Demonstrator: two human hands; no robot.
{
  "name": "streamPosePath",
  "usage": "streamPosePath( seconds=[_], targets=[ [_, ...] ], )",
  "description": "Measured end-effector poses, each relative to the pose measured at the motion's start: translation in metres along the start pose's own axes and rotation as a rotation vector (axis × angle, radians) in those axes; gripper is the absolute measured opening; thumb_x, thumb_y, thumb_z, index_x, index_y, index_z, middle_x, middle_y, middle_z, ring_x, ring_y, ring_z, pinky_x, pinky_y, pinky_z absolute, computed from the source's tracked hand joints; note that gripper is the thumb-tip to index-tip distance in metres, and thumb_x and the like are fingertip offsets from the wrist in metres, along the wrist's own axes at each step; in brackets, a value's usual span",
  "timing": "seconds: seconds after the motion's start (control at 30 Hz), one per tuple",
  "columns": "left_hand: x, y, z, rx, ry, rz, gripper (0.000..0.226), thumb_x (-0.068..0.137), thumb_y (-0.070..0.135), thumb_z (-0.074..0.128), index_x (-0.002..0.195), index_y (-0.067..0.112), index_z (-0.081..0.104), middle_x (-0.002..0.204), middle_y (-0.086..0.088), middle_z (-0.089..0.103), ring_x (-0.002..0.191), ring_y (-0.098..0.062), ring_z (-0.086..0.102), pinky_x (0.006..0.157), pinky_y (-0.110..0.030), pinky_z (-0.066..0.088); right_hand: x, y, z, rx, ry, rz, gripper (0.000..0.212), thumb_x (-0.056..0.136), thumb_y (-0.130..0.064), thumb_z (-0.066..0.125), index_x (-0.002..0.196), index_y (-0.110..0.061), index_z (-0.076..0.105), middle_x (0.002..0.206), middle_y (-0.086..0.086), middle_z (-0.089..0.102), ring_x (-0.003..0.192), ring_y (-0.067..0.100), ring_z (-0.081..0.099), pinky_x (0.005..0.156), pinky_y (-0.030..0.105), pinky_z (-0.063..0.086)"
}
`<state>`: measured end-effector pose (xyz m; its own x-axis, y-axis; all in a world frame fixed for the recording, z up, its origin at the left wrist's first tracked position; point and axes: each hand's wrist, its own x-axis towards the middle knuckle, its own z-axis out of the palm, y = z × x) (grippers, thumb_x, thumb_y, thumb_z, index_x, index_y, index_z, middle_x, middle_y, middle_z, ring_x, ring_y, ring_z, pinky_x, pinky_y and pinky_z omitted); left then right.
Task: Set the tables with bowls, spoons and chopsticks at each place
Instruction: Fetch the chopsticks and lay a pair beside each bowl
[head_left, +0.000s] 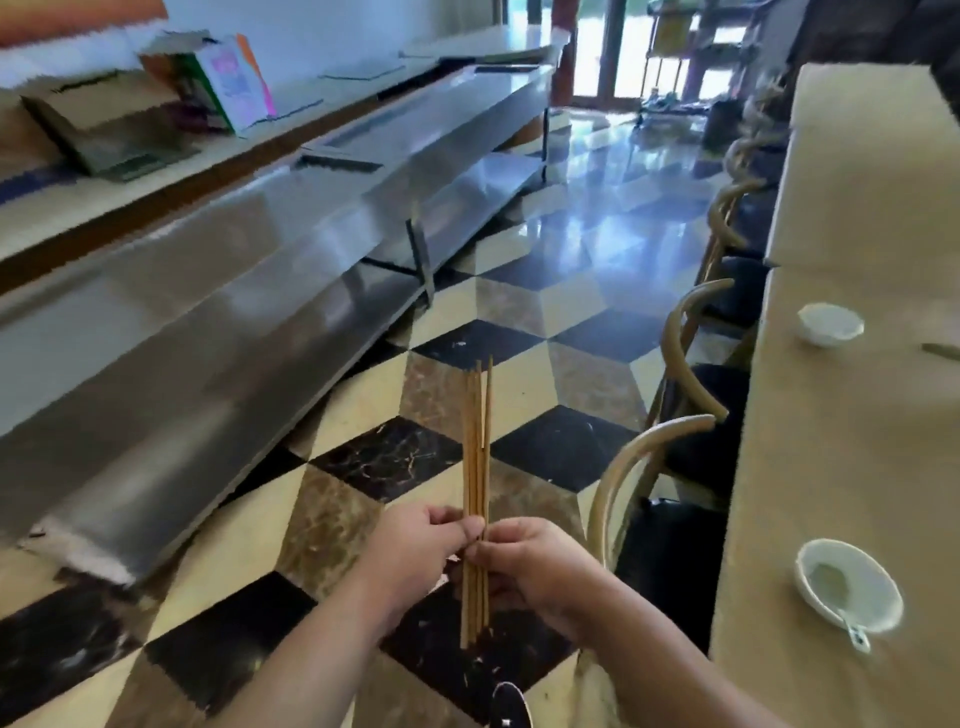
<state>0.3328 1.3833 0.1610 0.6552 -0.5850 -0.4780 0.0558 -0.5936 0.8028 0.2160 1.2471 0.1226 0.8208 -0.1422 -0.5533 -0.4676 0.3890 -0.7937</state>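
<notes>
2 bowls (830, 323) sit on the table (831, 441) at right, chairs (670, 467) beside it, counter (208, 291) left.

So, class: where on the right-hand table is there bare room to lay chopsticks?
Bare table lies between the near bowl, which holds a spoon, and the far bowl. More lies beyond the far bowl. Both hands hold the chopsticks over the floor.

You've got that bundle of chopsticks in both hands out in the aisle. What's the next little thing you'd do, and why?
Probably pull one pair off the chopsticks, which both the left hand and right hand grip upright, then turn toward the table. The near bowl there holds a spoon, but no chopsticks lie beside it.
</notes>
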Motion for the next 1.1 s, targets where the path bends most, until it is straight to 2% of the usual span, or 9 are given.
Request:
streamPosePath(
  seconds=[0.17,0.3,0.43,0.57,0.67,0.8,0.9,1.0,1.1],
  targets=[
    [0.087,0.050,-0.011,0.185,-0.072,-0.086,0.019,0.099,0.033,0.075,0.087,0.022,0.085,0.085,0.009,0.084,0.072,0.002,0.076,0.060,-0.018,0.052,0.058,-0.036,-0.038,0.115,0.010,-0.006,0.031,0.092,-0.034,0.082,0.109,-0.008,0.083,0.115,0.019,0.081,0.097,0.030,0.078,0.095,0.051,0.065],
    [0.147,0.115,0.001,0.296,-0.123,0.034,0.017,0.099,0.034,0.075,0.088,0.026,0.084,0.082,0.013,0.083,0.070,0.004,0.074,0.054,-0.013,0.051,0.078,-0.083,-0.088,0.167,0.092,-0.083,0.024,0.099,-0.032,0.076,0.110,-0.012,0.084,0.115,0.018,0.081,0.103,0.034,0.079,0.092,0.047,0.066],
    [0.199,0.174,0.040,0.352,-0.240,0.106,0.015,0.099,0.036,0.075,0.093,0.027,0.085,0.084,0.010,0.084,0.079,-0.004,0.080,0.070,-0.025,0.062,0.074,-0.114,-0.141,0.253,0.227,-0.134,0.020,0.102,-0.034,0.072,0.109,-0.020,0.085,0.112,0.009,0.083,0.103,0.027,0.081,0.083,0.034,0.066],
    [0.251,0.218,0.095,0.452,-0.430,0.132,0.016,0.095,0.044,0.078,0.100,0.030,0.082,0.083,0.012,0.083,0.078,-0.005,0.081,0.070,-0.026,0.064,0.065,-0.121,-0.190,0.339,0.435,-0.162,0.018,0.103,-0.033,0.070,0.105,-0.025,0.086,0.109,0.005,0.084,0.102,0.022,0.081,0.084,0.034,0.066],
    [0.282,0.238,0.137,0.459,-0.591,0.108,0.010,0.093,0.038,0.082,0.090,0.029,0.085,0.087,0.003,0.085,0.083,-0.016,0.083,0.083,-0.042,0.068,0.059,-0.116,-0.219,0.463,0.572,-0.177,0.020,0.105,-0.027,0.067,0.111,-0.018,0.084,0.109,0.008,0.084,0.100,0.022,0.082,0.082,0.034,0.066],
    [0.319,0.259,0.185,0.509,-0.870,0.178,0.010,0.097,0.033,0.078,0.095,0.028,0.086,0.096,-0.008,0.085,0.096,-0.028,0.082,0.095,-0.056,0.064,0.062,-0.110,-0.240,0.611,0.797,-0.222,0.020,0.106,-0.022,0.067,0.115,-0.010,0.081,0.105,0.012,0.083,0.089,0.022,0.081,0.078,0.037,0.066],
    [0.343,0.267,0.216,0.601,-1.016,0.288,0.009,0.096,0.036,0.077,0.092,0.036,0.086,0.091,0.001,0.085,0.088,-0.017,0.082,0.087,-0.046,0.065,0.069,-0.112,-0.241,0.722,0.977,-0.217,0.019,0.107,-0.019,0.066,0.115,-0.009,0.080,0.098,0.011,0.082,0.082,0.021,0.078,0.074,0.037,0.066],
    [0.358,0.277,0.238,0.722,-1.165,0.386,0.018,0.097,0.038,0.077,0.085,0.050,0.082,0.084,0.012,0.083,0.075,0.001,0.077,0.064,-0.019,0.056,0.083,-0.112,-0.234,0.857,1.109,-0.241,0.022,0.107,-0.018,0.065,0.118,-0.005,0.078,0.098,0.014,0.080,0.083,0.024,0.076,0.075,0.041,0.064],
    [0.359,0.283,0.263,0.768,-1.283,0.392,0.016,0.095,0.035,0.079,0.082,0.041,0.086,0.083,0.006,0.084,0.073,-0.004,0.078,0.056,-0.015,0.055,0.083,-0.105,-0.228,0.975,1.235,-0.260,0.023,0.108,-0.019,0.064,0.119,-0.004,0.078,0.109,0.019,0.080,0.093,0.031,0.078,0.080,0.045,0.063]
  ],
)
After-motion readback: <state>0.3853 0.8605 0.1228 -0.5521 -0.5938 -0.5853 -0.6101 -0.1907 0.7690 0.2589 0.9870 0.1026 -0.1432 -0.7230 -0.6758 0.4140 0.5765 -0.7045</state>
